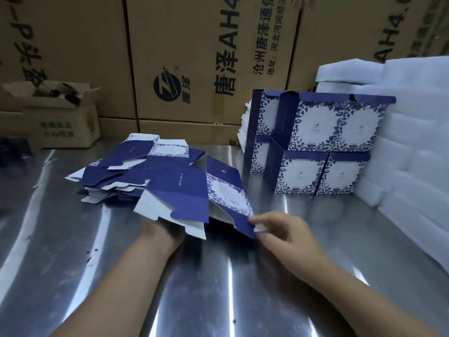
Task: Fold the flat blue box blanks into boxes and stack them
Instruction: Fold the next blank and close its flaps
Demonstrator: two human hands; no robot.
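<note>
A blue and white box blank [187,193] is lifted off the steel table in front of me, partly opened. My left hand [162,233] is under its near left flaps, fingers hidden by the card. My right hand [281,231] pinches the blank's near right corner between thumb and fingers. Behind it lies a loose pile of flat blanks [126,171]. Several folded boxes [318,142] with white panels and blue leaf borders are stacked two high at the right rear.
White foam sheets [410,147] are piled along the right side. Large brown cartons [194,59] form a wall at the back. A small open carton [63,117] sits at the left rear. The steel table [218,288] reflects light near me.
</note>
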